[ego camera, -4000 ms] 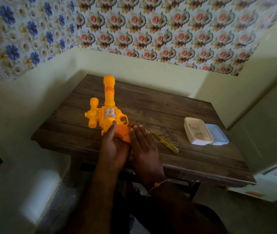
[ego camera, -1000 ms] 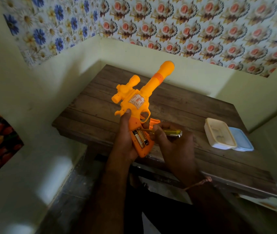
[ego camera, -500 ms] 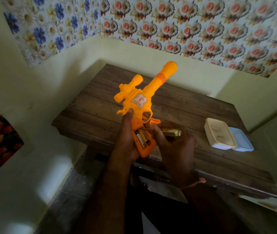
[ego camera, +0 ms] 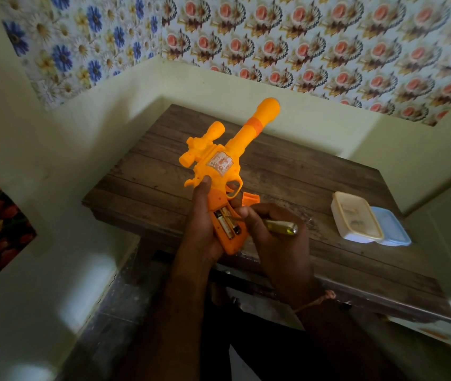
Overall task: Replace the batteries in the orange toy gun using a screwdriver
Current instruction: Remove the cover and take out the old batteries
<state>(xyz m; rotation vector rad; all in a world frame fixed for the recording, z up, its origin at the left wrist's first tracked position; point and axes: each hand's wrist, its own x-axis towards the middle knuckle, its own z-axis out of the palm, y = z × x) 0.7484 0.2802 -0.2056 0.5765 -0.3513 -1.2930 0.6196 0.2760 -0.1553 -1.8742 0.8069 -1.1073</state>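
Gripping the orange toy gun (ego camera: 220,167) by its handle, the left hand (ego camera: 201,229) holds the toy raised above the near edge of the wooden table (ego camera: 315,182), with the thumb lying up along the body and the fingers wrapped behind the handle. The barrel points up and away toward the wall corner, and a scope-like part sits along the left side of the body. A battery compartment (ego camera: 227,222) in the handle lies open and faces the camera, with batteries (ego camera: 225,224) seated lengthwise inside. The right hand (ego camera: 276,237) is curled round the yellow-handled screwdriver (ego camera: 280,227); the handle and its metal end cap project to the right past the knuckles, while the shaft runs left toward the compartment, its tip too small and dark to place exactly. The fingertips (ego camera: 242,211) of that hand sit just beside the right edge of the handle. A small orange cover piece (ego camera: 251,199) lies on the tabletop just behind the right hand, close under the trigger guard. Well apart to the right, a cream plastic box (ego camera: 356,217) stands on the table, touching a pale blue lid (ego camera: 392,229) on its right side. A thin thread band (ego camera: 317,299) circles the right wrist. Floral patterned paper (ego camera: 301,42) covers the upper walls.
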